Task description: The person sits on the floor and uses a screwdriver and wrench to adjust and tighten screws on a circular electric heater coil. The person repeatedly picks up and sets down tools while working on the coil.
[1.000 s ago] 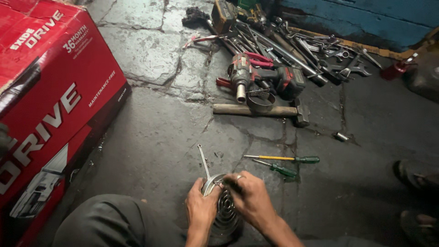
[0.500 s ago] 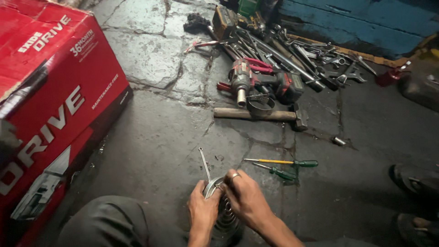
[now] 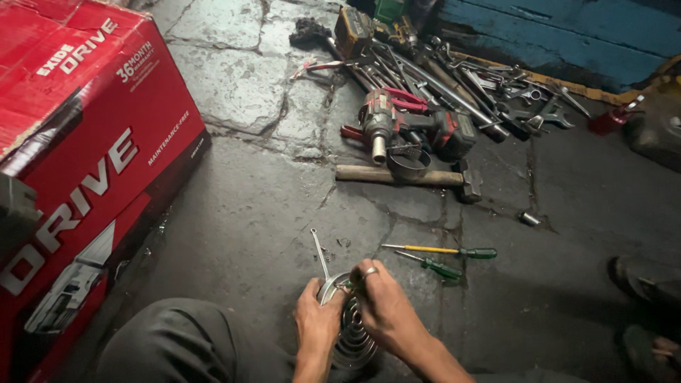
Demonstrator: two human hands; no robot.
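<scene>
My left hand (image 3: 317,320) and right hand (image 3: 383,308) both close around a ribbed metal hose clamp (image 3: 351,333), probably light, springy and sharp-edged, best held by its band.

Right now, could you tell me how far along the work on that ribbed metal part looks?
Done: tools are laid out, with two green-handled screwdrivers on the floor beside the work. In hand: the left hand and right hand both grip a round ribbed metal part wrapped by a metal band clamp whose loose tail sticks up. Left: the band looks unfastened; how tight it sits cannot be told.
</scene>
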